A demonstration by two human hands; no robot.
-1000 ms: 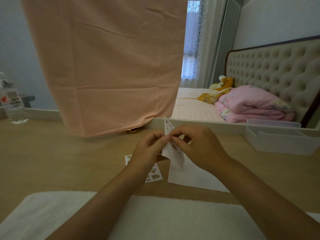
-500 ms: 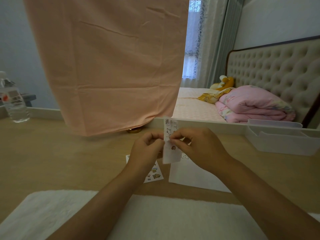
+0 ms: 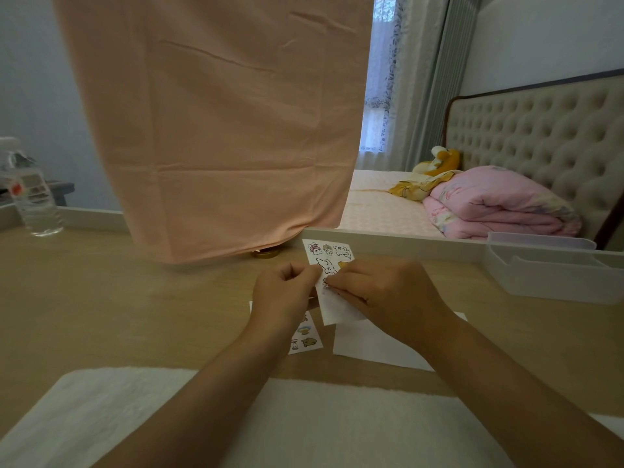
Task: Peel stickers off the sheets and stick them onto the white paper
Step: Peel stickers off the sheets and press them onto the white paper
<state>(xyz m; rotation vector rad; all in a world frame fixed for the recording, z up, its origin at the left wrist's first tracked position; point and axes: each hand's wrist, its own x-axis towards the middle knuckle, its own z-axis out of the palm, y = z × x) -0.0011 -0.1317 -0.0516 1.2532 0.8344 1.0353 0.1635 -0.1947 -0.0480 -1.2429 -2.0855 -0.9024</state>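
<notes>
A large peach cloth (image 3: 216, 130) is hung over the far middle of a wooden table (image 3: 118, 298), and a small gold-coloured round object (image 3: 265, 254) is partly seen under its lower edge. A clear plastic bottle (image 3: 33, 201) is stood at the table's far left. A white fluffy mat (image 3: 101, 417) is laid along the near edge, and a white plastic tray (image 3: 553, 275) is set at the far right. Beyond the table, a bed (image 3: 378, 204) is seen with a folded pink quilt (image 3: 496, 204), a yellow plush toy (image 3: 442, 158) and a tufted headboard (image 3: 540, 130). Grey curtains (image 3: 429, 79) are hung beside it.
</notes>
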